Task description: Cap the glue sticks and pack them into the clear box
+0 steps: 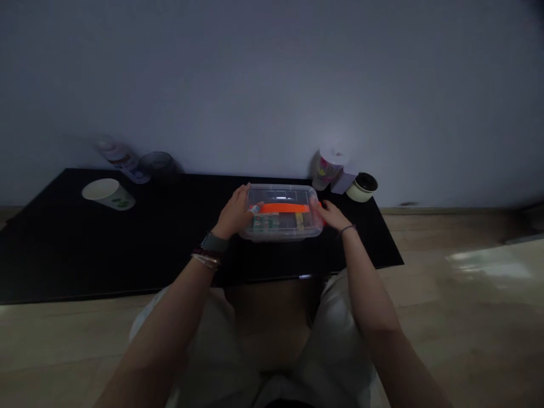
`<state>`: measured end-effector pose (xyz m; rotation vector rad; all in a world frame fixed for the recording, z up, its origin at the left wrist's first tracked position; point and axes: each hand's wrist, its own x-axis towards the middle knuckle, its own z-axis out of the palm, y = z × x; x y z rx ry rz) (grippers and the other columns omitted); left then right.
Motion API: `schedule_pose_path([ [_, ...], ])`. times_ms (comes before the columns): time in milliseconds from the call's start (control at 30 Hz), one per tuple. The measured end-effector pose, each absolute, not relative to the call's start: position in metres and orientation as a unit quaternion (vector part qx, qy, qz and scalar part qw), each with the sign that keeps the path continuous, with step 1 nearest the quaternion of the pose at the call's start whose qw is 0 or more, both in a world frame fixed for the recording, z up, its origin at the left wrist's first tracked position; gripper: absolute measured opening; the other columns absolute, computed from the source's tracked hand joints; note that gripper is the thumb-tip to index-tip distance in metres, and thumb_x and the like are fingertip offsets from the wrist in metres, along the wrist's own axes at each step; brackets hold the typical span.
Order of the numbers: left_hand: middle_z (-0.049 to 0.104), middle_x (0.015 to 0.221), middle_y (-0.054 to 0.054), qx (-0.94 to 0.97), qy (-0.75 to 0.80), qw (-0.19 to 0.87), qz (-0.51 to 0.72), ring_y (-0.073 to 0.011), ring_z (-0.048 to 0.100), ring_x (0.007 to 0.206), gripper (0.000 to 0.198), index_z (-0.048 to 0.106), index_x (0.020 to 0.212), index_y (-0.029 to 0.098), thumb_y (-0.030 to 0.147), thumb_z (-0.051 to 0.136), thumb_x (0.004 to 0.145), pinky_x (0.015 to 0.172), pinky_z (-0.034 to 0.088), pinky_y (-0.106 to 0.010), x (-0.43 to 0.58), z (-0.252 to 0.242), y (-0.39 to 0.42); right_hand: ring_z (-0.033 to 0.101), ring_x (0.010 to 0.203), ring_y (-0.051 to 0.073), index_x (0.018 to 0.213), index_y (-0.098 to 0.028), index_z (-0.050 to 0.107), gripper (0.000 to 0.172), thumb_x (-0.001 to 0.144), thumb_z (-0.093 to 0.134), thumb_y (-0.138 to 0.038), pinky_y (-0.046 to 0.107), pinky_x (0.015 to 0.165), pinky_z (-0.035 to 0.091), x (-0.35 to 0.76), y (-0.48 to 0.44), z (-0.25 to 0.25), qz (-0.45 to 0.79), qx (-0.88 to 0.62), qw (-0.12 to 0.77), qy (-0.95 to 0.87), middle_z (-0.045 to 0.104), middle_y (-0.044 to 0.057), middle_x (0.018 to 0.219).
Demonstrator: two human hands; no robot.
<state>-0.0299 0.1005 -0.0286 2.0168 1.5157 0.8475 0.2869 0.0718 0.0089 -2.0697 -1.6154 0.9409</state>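
A clear plastic storage box (pixel 283 225) with an orange handle (pixel 284 208) across its lid rests on the black table, near the front edge. Green and yellow items show faintly through its lid. My left hand (pixel 236 212) grips the box's left end, thumb on the lid close to the handle's end. At the right end, my right hand (pixel 331 216) holds the box by its side, where an orange-red latch partly shows. The undersides of both hands' fingers are hidden.
On the black table (pixel 178 249), a paper cup (pixel 106 194), a bottle (pixel 123 161) and a dark round container (pixel 159 165) stand left. Behind the box at right are a lidded patterned cup (pixel 327 169), a pale box (pixel 344 178) and a cream pot (pixel 361 188). A wall rises behind.
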Motion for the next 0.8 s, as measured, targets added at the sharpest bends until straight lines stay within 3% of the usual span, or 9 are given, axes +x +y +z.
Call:
schedule_pose_path([
  [100, 0.034, 0.158, -0.024, 0.738, 0.555, 0.233, 0.304, -0.0362, 0.031, 0.149, 0.081, 0.033, 0.154, 0.009, 0.041, 0.063, 0.086, 0.122, 0.028, -0.054, -0.029, -0.030, 0.102, 0.071, 0.085, 0.023, 0.109, -0.013, 0.070, 0.058, 0.095, 0.047, -0.065, 0.030, 0.075, 0.053, 0.288, 0.067, 0.019, 0.312, -0.714, 0.156, -0.607, 0.075, 0.013, 0.099],
  [167, 0.033, 0.158, -0.024, 0.738, 0.555, 0.233, 0.306, -0.0365, 0.031, 0.149, 0.081, 0.032, 0.154, 0.009, 0.038, 0.064, 0.085, 0.121, 0.029, -0.055, -0.029, -0.032, 0.103, 0.070, 0.088, 0.023, 0.105, -0.014, 0.071, 0.049, 0.094, 0.054, -0.059, 0.028, 0.075, 0.050, 0.283, 0.063, 0.024, 0.237, -0.725, 0.150, -0.629, 0.075, 0.012, 0.098],
  [333, 0.032, 0.159, -0.023, 0.723, 0.567, 0.247, 0.306, -0.0369, 0.030, 0.149, 0.083, 0.031, 0.154, 0.011, 0.038, 0.065, 0.083, 0.122, 0.028, -0.056, -0.029, -0.033, 0.103, 0.070, 0.100, 0.028, 0.111, -0.018, 0.071, 0.045, 0.096, 0.052, -0.055, 0.030, 0.079, 0.047, 0.266, 0.055, 0.031, 0.116, -0.760, 0.103, -0.631, 0.075, 0.014, 0.104],
  [800, 0.037, 0.156, -0.020, 0.726, 0.544, 0.247, 0.340, -0.0362, 0.033, 0.148, 0.081, 0.036, 0.152, 0.017, 0.040, 0.068, 0.082, 0.121, 0.029, -0.056, -0.033, -0.042, 0.109, 0.069, 0.101, 0.027, 0.121, -0.022, 0.069, 0.045, 0.101, 0.042, -0.051, 0.032, 0.082, 0.049, 0.248, 0.049, 0.039, 0.043, -0.784, 0.025, -0.619, 0.073, 0.014, 0.109],
])
